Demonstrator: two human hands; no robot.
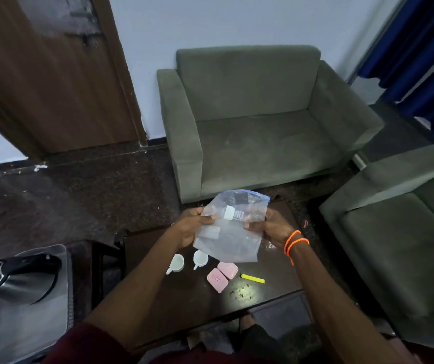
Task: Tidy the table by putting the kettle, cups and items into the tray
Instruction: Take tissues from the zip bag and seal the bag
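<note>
Both hands hold a clear zip bag [230, 227] above the worktop [184, 306]: left hand [191, 228] and right hand [271, 228] fingers clamped on opposite edges, likely spreading it for loading. Kettle [16, 278] already sits in tray [27, 332]; two cups [188, 260] remain on worktop.

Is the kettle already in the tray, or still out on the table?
In the tray. The kettle sits on the silver tray at the left, apart from the dark table that holds the cups.

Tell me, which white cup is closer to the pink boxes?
The right-hand white cup. It sits just left of the pink boxes, partly under the plastic bag. The other cup stands farther left, with this one between it and the boxes.
</note>
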